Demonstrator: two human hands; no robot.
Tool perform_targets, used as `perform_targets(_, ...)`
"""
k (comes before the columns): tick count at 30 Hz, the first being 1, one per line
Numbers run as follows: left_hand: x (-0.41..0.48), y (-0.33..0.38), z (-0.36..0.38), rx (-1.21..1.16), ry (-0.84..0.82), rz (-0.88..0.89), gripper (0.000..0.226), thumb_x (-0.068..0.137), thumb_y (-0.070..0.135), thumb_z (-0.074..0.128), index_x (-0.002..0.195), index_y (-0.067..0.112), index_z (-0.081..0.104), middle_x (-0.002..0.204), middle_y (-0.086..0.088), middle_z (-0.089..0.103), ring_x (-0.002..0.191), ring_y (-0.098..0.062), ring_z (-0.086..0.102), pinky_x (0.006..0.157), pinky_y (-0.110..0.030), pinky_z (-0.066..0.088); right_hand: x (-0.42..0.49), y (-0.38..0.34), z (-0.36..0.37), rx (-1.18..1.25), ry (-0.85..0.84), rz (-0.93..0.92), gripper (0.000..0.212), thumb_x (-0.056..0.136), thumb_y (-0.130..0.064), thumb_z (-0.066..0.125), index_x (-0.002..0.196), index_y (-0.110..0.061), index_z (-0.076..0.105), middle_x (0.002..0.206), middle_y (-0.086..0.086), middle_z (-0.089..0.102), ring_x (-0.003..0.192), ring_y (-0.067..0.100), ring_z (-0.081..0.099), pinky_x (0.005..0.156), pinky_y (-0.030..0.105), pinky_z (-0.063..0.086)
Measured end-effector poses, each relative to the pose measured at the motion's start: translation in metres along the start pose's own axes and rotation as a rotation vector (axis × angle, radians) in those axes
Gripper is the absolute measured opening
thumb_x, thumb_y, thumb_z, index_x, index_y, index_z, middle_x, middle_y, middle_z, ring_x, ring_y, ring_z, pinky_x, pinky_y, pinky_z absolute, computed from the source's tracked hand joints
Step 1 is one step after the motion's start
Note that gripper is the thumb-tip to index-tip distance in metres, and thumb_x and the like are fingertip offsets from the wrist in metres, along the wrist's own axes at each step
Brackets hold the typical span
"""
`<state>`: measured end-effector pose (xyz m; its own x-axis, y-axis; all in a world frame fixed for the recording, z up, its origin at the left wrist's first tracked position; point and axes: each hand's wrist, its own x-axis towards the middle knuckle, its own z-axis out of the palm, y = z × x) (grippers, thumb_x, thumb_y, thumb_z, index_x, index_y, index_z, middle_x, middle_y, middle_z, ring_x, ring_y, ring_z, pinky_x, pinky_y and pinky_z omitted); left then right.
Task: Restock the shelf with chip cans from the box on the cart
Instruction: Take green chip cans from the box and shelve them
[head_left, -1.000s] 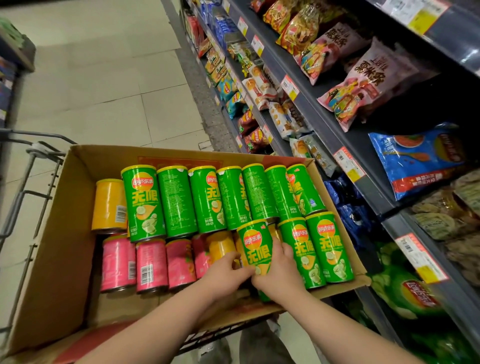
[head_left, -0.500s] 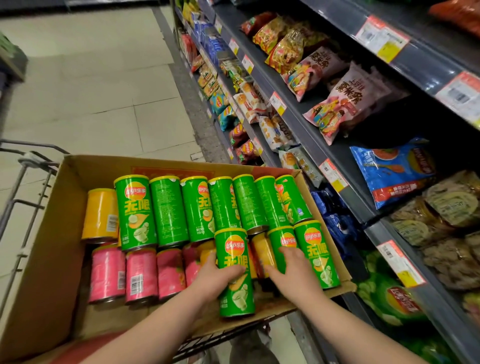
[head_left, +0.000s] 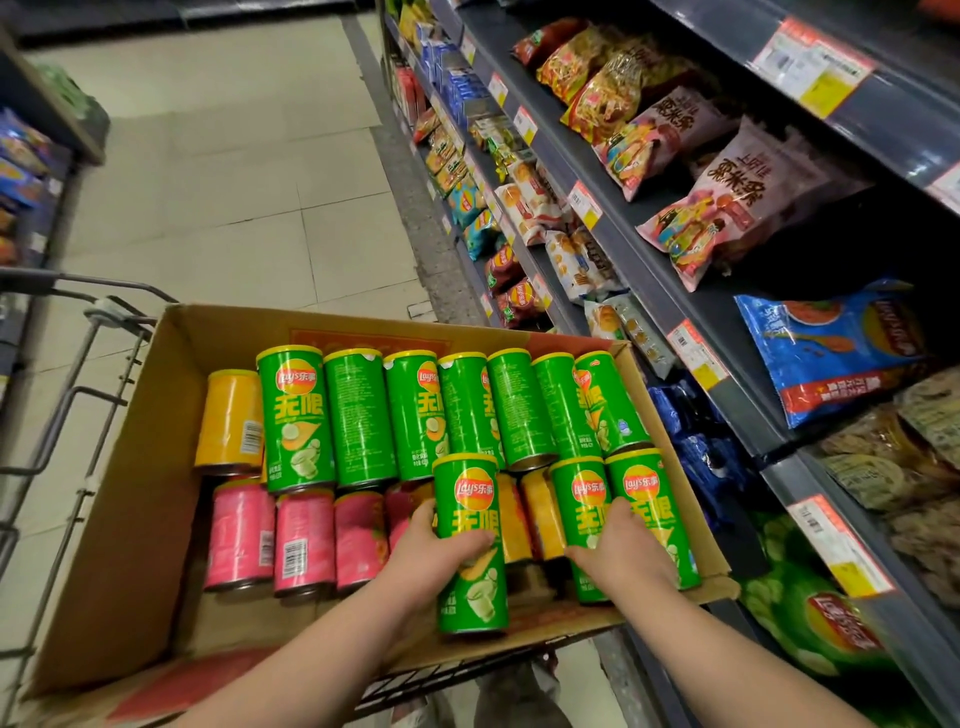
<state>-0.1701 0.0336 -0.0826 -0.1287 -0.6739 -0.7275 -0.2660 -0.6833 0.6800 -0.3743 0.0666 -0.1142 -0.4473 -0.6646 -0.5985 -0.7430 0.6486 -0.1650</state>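
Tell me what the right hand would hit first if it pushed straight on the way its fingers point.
The right hand would likely meet the far row of green cans, beyond the can it grips; depth unclear.

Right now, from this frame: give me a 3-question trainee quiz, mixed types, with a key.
1. True or false: the left hand grips a pink can.
2. Seen from the camera, the yellow can in the box lies where, relative to the back row of green cans? A) left of it B) right of it C) on top of it
3. Fill in: the box sits on a wire ___.
Key: 1 false, it grips a green can; 2 A; 3 cart.
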Motion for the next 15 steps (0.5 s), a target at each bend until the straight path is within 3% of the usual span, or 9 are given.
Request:
perform_targets(4, 0.000, -0.001, -0.002, -0.032, -0.002, 0.008, 0.053, 0.079, 0.010, 0.073, 0.122, 0.017, 0.042, 0.101, -0.003, 0.065, 0.084, -0.016, 0.065, 0.063, -0.024, 0.050, 0.000, -0.005, 0.003, 0.108, -0.015, 0.008, 0.082, 0.076, -0.044, 0.073, 0.134, -0.010, 0.025, 0.130, 0.011, 0.046, 0.112, 0.030, 0.055, 0.080, 0.035, 0.046)
perform_targets(7, -0.001, 0.000, -0.005, -0.014, 0.019, 0.032, 0.052, 0.078, 0.014, 0.075, 0.117, 0.022, 0.042, 0.100, -0.001, 0.064, 0.086, -0.016, 0.065, 0.066, -0.025, 0.049, -0.004, -0.007, 0.001, 0.184, -0.004, 0.018, 0.091, 0.076, -0.043, 0.071, 0.143, -0.008, 0.021, 0.137, 0.013, 0.037, 0.118, 0.030, 0.050, 0.081, 0.032, 0.044)
perform_targets(15, -0.013, 0.010, -0.009, 0.002, -0.028, 0.111, 0.065, 0.074, 0.021, 0.080, 0.127, 0.017, 0.043, 0.097, 0.002, 0.064, 0.083, -0.013, 0.064, 0.063, -0.022, 0.048, -0.028, -0.018, -0.016, 0.381, -0.016, 0.056, 0.088, 0.071, -0.043, 0.067, 0.143, -0.011, 0.029, 0.140, 0.013, 0.040, 0.122, 0.031, 0.047, 0.098, 0.042, 0.045)
